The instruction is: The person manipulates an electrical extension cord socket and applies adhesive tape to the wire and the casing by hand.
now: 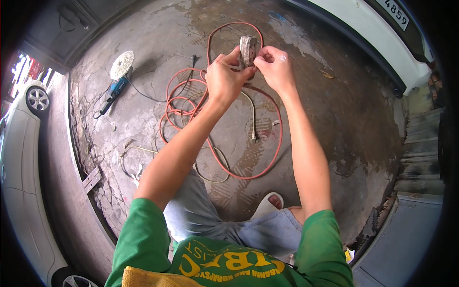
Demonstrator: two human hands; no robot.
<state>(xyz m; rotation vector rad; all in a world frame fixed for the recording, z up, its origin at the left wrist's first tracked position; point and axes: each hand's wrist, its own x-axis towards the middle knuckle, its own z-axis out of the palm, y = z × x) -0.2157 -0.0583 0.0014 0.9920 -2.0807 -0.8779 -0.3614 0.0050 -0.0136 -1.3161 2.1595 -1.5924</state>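
My left hand (224,79) is wrapped round a worn, dirty white extension-cord outlet box (247,47), holding it upright above the floor. Slots show on the box's right face. Close against that face is my right hand (277,71), its thumb and fingers pinched together; what they hold, if anything, is hidden. An orange cord (279,131) lies in loose loops below and around the box. Among the loops runs a pale cord (253,112) with a plug at its end. A black plug (194,59) lies left of my hands.
A blue power polisher (114,91) with a fluffy white pad (122,65) rests on the cracked concrete floor (330,110) at left. A white vehicle (404,43) stands at the far right, a silver car (21,158) at left. Grey panels (411,229) line the right side.
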